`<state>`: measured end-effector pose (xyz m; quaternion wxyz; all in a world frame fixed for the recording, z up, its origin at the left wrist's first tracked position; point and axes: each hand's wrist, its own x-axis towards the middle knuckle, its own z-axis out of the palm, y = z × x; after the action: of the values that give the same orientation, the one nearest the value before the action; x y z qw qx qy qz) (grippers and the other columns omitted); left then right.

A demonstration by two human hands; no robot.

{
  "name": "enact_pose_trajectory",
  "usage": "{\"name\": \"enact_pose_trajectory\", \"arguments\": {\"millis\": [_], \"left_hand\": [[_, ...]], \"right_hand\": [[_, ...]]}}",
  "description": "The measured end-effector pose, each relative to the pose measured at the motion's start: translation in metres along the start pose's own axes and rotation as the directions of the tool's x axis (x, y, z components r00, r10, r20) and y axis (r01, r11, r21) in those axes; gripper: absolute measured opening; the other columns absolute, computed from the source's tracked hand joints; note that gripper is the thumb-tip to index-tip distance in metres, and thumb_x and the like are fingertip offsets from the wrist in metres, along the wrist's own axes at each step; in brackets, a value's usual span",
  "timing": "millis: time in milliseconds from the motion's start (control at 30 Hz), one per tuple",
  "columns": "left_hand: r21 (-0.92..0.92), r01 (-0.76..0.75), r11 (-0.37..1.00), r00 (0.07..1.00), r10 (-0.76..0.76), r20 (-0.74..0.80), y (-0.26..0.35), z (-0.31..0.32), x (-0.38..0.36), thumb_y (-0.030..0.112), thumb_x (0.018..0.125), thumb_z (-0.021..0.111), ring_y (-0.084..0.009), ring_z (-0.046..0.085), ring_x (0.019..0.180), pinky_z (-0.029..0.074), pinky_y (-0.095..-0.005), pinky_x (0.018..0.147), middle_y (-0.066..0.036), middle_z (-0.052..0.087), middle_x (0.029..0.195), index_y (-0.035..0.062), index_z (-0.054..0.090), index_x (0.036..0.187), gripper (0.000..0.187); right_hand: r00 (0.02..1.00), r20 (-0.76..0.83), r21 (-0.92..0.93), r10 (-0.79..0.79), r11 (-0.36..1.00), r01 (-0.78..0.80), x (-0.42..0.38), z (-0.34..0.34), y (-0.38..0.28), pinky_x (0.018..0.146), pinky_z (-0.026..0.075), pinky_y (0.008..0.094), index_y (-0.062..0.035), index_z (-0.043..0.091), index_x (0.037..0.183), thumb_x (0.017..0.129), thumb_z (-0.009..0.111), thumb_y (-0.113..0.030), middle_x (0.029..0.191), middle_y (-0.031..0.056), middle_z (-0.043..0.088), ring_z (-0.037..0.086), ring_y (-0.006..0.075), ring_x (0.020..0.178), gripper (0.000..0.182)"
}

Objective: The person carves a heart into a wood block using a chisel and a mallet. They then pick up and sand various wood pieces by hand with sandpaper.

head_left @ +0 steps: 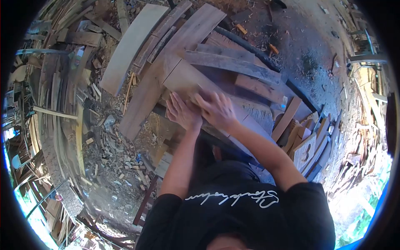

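A smooth wooden plank [183, 77] with a dark line across it runs diagonally under both hands. My left hand [185, 112] lies on its near edge with the fingers stretched out. Close beside it, my right hand [216, 108] rests on the plank's surface, fingers apart and a little bent. The fingertips of the right hand are slightly blurred, and its palm is hidden. Beyond the hands, a grey weathered board [233, 64] lies next to the plank. A wide board [143, 96] passes beneath the plank's far left end.
A pale curved board [133, 46] and rough strips [162, 35] lie at the upper left. Wood offcuts [302, 133] are stacked to the right. Chips and scraps [121, 141] cover the ground at left. A long pile of boards [58, 104] lines the left side.
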<state>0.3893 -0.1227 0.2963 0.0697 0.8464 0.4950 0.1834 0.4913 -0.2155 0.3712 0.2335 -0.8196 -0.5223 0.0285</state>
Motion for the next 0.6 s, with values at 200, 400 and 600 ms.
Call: {"name": "enact_pose_trajectory", "arguments": {"millis": [200,400,600], "left_hand": [[-0.018,-0.006,1.000,1.000,0.006,-0.003,-0.001,-0.001,0.000,0.046,0.098,0.045,-0.0368,0.030,0.143,0.022,-0.0520,0.112,-0.016,0.037,0.155,0.0020,0.030,0.153,0.072],[0.000,0.044,0.999,0.999,-0.044,-0.013,0.002,0.001,0.002,0.034,0.101,0.040,-0.0376,0.030,0.143,0.021,-0.0535,0.112,-0.018,0.036,0.155,0.0003,0.030,0.153,0.062],[-0.009,0.023,1.000,1.000,-0.023,0.012,-0.001,0.000,-0.004,0.033,0.102,0.040,-0.0384,0.030,0.143,0.022,-0.0534,0.112,-0.018,0.036,0.155,0.0005,0.030,0.153,0.062]], "right_hand": [[0.997,-0.069,0.043,-0.025,0.999,0.028,0.037,0.017,-0.009,0.079,0.047,0.0466,-0.0284,0.054,0.133,0.082,0.067,-0.025,0.118,0.0097,0.058,0.058,0.0330,0.097,0.053],[0.981,0.182,-0.143,0.065,0.989,-0.039,-0.119,-0.053,0.028,0.066,0.046,0.0424,-0.0325,0.059,0.129,0.082,0.071,-0.033,0.109,0.0083,0.060,0.059,0.0281,0.085,0.048],[1.000,-0.025,0.050,0.009,0.999,-0.007,0.022,0.013,0.002,0.075,0.047,0.0450,-0.0299,0.054,0.132,0.081,0.068,-0.026,0.114,0.0103,0.057,0.057,0.0317,0.097,0.053]]}}
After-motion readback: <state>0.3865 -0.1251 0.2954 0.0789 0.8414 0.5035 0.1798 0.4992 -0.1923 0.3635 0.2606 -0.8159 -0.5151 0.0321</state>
